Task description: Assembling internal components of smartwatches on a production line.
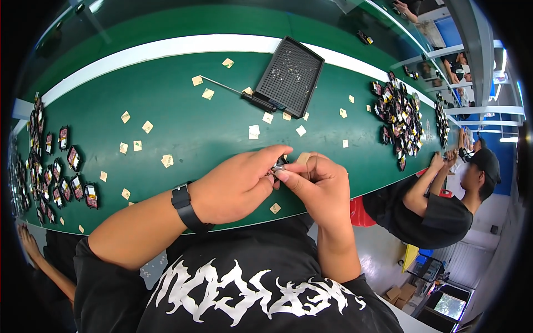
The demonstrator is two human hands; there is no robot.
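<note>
My left hand [236, 186] and my right hand [322, 186] meet over the near edge of the green table [222, 127]. Between their fingertips is a small dark and silvery part [279, 165], mostly covered by the fingers, so its kind is unclear. The left hand is closed around it from the left, and the right thumb presses on its silvery side. A beige patch [303, 158] shows at the right index finger; I cannot tell whether it is stuck there or held. My left wrist wears a black band [186, 205].
A black perforated tray [291, 72] holding tiny bits stands ahead, a thin metal rod [222, 87] beside it. Pale paper squares [147, 127] are scattered about. Small dark labelled units lie spread at left [74, 158] and heaped at right [398, 116]. A co-worker [433, 205] sits at right.
</note>
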